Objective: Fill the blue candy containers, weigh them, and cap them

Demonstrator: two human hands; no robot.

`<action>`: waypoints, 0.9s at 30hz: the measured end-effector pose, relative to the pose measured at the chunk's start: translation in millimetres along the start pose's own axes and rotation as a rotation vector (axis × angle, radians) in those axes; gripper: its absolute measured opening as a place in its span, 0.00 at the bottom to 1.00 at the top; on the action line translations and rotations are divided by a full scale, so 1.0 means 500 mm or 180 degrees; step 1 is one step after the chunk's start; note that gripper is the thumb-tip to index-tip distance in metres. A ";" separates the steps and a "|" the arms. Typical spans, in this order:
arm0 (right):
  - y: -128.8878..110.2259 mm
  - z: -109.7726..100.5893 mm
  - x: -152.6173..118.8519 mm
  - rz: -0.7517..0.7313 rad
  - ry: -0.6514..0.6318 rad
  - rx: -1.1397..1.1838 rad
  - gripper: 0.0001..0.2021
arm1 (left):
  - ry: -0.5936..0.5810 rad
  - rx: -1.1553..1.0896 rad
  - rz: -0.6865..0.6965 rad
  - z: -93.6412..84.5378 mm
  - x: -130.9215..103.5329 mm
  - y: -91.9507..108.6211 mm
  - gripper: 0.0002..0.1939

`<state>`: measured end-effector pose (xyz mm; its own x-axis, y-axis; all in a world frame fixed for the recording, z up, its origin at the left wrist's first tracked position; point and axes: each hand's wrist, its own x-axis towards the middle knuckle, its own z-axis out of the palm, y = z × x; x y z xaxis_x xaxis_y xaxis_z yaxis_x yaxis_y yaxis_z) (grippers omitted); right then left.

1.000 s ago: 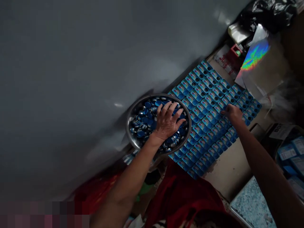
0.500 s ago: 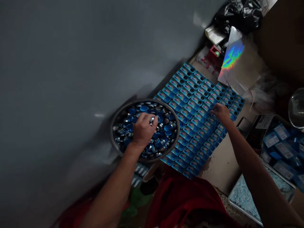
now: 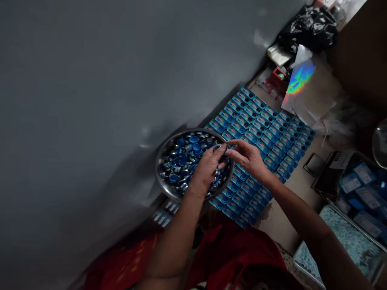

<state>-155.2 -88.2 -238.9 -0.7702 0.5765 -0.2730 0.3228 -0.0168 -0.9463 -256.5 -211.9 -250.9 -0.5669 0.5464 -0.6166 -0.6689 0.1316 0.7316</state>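
Observation:
A round metal bowl (image 3: 160,177) is full of small round pieces (image 3: 182,159), some blue and some shiny silver. Over its right side, my left hand (image 3: 205,169) is closed, and a small silver-rimmed round piece (image 3: 217,148) shows at its fingertips. My right hand (image 3: 249,159) meets it there from the right, thumb and index finger pinched close to the left fingertips. What lies in that pinch is too small to make out. Rows of blue printed cards (image 3: 267,141) lie under and beyond the right hand, with blue or dark circles on them.
A grey wall (image 3: 90,80) runs along the left. At the back lie a black plastic bag (image 3: 311,30), a red tape holder (image 3: 277,75) and clear plastic sheets (image 3: 320,92). To the right are a phone-like dark object (image 3: 315,165), blue packets (image 3: 363,193) and a speckled tray (image 3: 341,241).
My right hand has left the cards and come left to the bowl's edge. My left hand has shifted right within the bowl, so the two hands now meet. The view has tilted slightly.

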 end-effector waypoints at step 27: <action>0.151 -0.279 0.385 0.0631 0.0018 -0.3850 0.08 | 0.0205 -0.1414 -0.0640 0.226 0.173 -0.221 0.22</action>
<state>-202.1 135.5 -338.6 -0.6482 0.6537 -0.3904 0.7393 0.6631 -0.1171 -177.1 -86.0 -352.3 -0.4247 0.4924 -0.7598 -0.9006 -0.1440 0.4101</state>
